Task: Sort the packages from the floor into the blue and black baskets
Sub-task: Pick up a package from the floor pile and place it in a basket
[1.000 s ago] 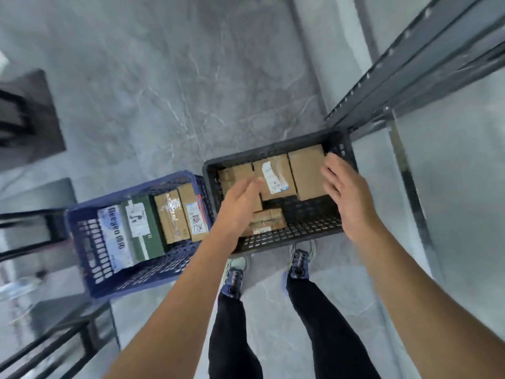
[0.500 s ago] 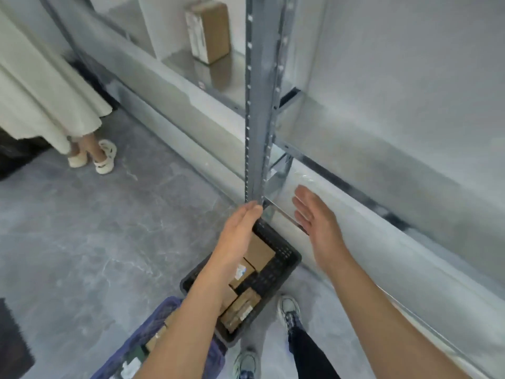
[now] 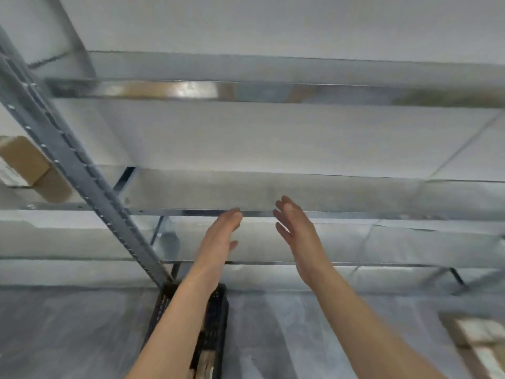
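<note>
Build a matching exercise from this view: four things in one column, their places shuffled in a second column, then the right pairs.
Things:
1. left hand
2. right hand
3. black basket
4. cardboard box

Places:
A. at the view's far left edge
B. raised, nearer the slanted metal upright
C. low down, partly hidden behind the left forearm
D. raised, farther from that upright

Pairs: 1-B; 2-D; 3-C; 4-A
</note>
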Demonstrator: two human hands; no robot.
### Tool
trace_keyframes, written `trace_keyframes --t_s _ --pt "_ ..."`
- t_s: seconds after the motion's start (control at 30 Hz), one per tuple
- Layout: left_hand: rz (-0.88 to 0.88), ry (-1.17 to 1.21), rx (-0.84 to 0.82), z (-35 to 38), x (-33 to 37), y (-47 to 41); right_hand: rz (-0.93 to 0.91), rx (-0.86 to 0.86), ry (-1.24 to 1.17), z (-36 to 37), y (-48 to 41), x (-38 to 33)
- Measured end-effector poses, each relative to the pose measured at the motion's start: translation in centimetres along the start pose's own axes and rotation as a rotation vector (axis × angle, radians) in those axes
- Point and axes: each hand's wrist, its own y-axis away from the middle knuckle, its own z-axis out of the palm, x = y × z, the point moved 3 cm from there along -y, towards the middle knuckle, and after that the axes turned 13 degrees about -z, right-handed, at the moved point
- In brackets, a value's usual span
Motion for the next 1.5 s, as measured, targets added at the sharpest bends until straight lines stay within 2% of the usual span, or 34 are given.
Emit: trace_keyframes --t_s 0.2,0.47,0.67,1.0,1.27,1.5 --pt "0.015 -0.144 -0.224 13.5 0.7 3.5 -0.073 0.216 0.034 -12.3 4.9 -3.4" --pt "-0.015 -0.34 -0.483 31.2 -3.1 9.3 -0.095 0.524 0.077 -29.1 13.7 -6.6" --pt "-0.011 -0.46 -0.676 41.2 -6.4 13.2 -0.099 0.729 0.058 -37.3 20.4 -7.5" --pt "-0.097 -0.631 -0.956 50.1 -13.3 17.0 -0.043 1.038 0.046 -42.2 28.8 -6.9" --pt "-0.127 -0.756 -1.104 52.6 -16.2 18.0 -0.022 1.23 0.061 -42.1 32.7 -6.3" --pt "-0.163 -0.837 -1.18 54.1 -18.9 20.1 -0.001 1.32 0.068 -42.9 35.6 -5.2"
